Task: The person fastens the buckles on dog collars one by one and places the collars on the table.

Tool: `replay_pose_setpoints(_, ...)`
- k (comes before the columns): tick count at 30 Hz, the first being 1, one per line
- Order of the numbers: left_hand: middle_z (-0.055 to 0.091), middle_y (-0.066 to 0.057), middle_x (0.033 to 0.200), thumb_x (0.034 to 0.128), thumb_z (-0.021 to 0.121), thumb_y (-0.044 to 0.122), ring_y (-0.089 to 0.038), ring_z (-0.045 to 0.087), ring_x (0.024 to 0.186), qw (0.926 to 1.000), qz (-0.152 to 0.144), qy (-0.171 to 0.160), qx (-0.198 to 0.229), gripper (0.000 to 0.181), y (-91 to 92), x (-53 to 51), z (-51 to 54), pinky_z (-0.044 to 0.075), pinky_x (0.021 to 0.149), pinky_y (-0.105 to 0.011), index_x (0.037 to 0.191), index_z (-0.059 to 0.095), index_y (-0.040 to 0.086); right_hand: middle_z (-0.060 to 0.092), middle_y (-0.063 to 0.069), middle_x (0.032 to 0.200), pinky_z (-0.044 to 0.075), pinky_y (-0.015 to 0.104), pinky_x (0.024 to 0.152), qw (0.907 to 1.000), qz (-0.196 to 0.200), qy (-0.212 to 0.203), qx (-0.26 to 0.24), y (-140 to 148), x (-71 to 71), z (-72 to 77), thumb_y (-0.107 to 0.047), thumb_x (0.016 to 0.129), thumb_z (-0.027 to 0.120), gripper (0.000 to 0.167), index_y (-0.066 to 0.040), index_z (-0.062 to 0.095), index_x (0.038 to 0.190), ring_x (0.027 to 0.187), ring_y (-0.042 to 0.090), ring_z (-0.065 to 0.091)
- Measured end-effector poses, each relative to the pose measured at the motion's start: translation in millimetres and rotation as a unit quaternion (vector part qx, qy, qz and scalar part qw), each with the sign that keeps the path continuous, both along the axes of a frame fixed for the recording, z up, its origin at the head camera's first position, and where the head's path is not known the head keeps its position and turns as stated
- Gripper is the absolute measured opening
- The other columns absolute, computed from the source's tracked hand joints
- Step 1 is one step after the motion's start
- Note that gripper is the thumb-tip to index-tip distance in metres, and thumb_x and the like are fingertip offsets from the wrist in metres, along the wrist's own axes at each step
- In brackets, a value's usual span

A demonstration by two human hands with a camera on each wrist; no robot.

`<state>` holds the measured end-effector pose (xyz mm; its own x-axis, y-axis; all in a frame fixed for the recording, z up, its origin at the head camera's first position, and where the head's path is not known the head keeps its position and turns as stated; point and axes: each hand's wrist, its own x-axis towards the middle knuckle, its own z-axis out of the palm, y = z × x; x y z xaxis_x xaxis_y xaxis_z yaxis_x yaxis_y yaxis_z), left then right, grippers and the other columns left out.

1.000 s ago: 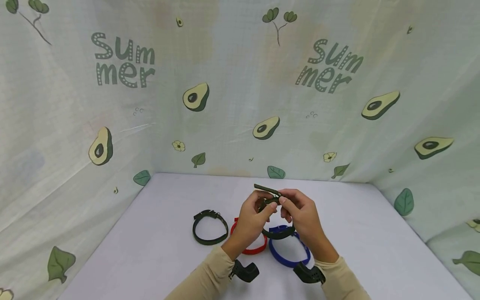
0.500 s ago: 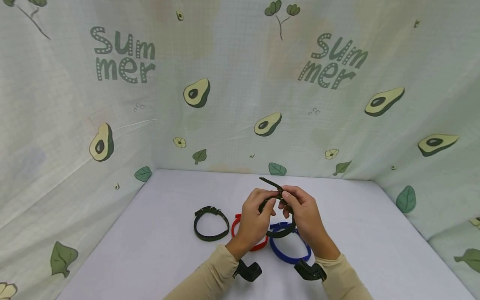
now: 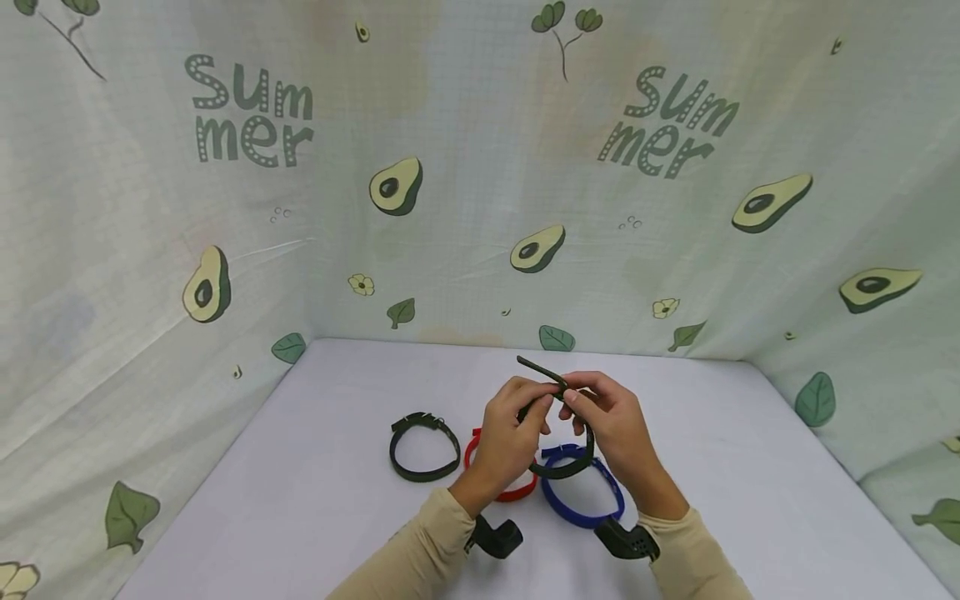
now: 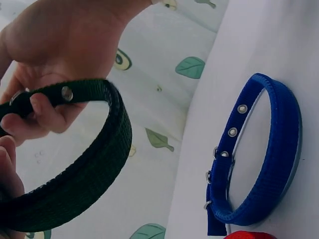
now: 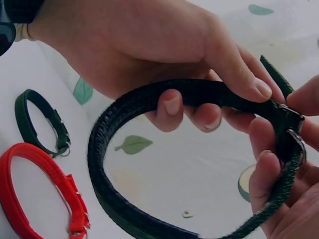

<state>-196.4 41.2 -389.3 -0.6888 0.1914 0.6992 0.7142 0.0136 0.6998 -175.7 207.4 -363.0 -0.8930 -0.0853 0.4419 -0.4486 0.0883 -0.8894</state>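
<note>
A dark green collar [image 3: 562,469] is held up in a loop above the table by both hands. My left hand [image 3: 506,435] grips the band between thumb and fingers, its thumb close to the metal buckle [image 5: 293,113]. At the buckle, my right hand [image 3: 618,429] pinches the collar with thumb and fingers. The strap's free end [image 3: 536,367] sticks out past the buckle, up and to the left in the head view. A metal ring [image 5: 301,145] sits beside the buckle. In the left wrist view, a metal-rimmed hole [image 4: 67,93] shows near the right fingers.
Below the hands, a blue collar [image 3: 573,518] lies on the white table [image 3: 322,517]. The red collar [image 3: 516,494] is partly hidden behind the left hand. Another dark green collar [image 3: 424,476] lies to the left. A printed cloth [image 3: 450,125] hangs behind the table.
The strap's free end has tilted from nearly flat to a steeper slant. The left fingers have come closer to the buckle. Both hands keep hold of the collar; the collars on the table stay put.
</note>
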Motion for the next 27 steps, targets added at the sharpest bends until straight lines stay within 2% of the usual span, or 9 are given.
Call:
replay_pose_setpoints(5,0.058,-0.001,0.099,0.1021,0.059,0.013,-0.013,0.061,0.065,0.9998,-0.010,-0.011,-0.016,0.018,-2.7,-0.4,2.0,0.054,0.059,-0.026,0.115,0.073,0.012,0.066,0.017,0.096,0.055,0.029,0.060,0.9992,0.007,0.009,0.038,6,1.0,3.2,-0.005,0.100,0.061,0.019,0.003,0.063,0.116,0.076,0.023,0.066)
replay_pose_setpoints(11,0.058,0.004,0.100,0.1027,0.059,0.016,-0.011,0.061,0.066,0.9980,-0.015,-0.054,-0.031,0.017,-4.4,-0.6,4.0,0.053,0.058,-0.027,0.114,0.072,0.016,0.068,0.015,0.100,0.057,0.034,0.061,0.9955,-0.003,0.018,0.093,9,2.4,7.2,-0.006,0.099,0.063,0.016,-0.002,0.066,0.114,0.080,0.024,0.068)
replay_pose_setpoints(15,0.059,0.003,0.102,0.1029,0.059,0.018,-0.012,0.062,0.066,0.9960,-0.025,-0.080,-0.031,0.016,-5.0,-0.3,4.9,0.053,0.055,-0.027,0.113,0.072,0.016,0.069,0.015,0.102,0.059,0.036,0.063,0.9936,-0.007,0.007,0.112,11,2.1,8.8,-0.004,0.099,0.061,0.014,-0.003,0.066,0.112,0.084,0.024,0.069)
replay_pose_setpoints(19,0.060,0.001,0.099,0.1034,0.058,0.019,-0.014,0.060,0.066,0.9935,-0.036,-0.104,-0.031,0.016,-5.2,-0.1,4.1,0.051,0.053,-0.026,0.113,0.070,0.015,0.069,0.013,0.100,0.059,0.036,0.064,0.9907,-0.001,-0.006,0.136,13,2.6,10.4,-0.003,0.100,0.057,0.015,-0.003,0.066,0.112,0.081,0.023,0.069)
replay_pose_setpoints(23,0.061,-0.003,0.100,0.1024,0.060,0.019,-0.015,0.060,0.066,0.9885,-0.058,-0.140,-0.004,0.018,-4.8,0.5,3.8,0.049,0.053,-0.025,0.119,0.058,0.010,0.068,0.011,0.096,0.058,0.036,0.064,0.9877,0.014,-0.007,0.156,16,3.1,11.6,-0.004,0.100,0.058,0.015,-0.002,0.066,0.111,0.078,0.023,0.068)
replay_pose_setpoints(27,0.061,-0.007,0.111,0.1009,0.061,0.016,-0.017,0.060,0.066,0.9807,-0.090,-0.170,0.036,0.042,-4.3,-0.7,5.5,0.049,0.053,-0.024,0.138,0.042,0.015,0.068,0.010,0.093,0.058,0.035,0.064,0.9864,0.028,-0.006,0.162,19,2.7,12.3,-0.005,0.101,0.058,0.015,0.000,0.065,0.112,0.078,0.022,0.068)
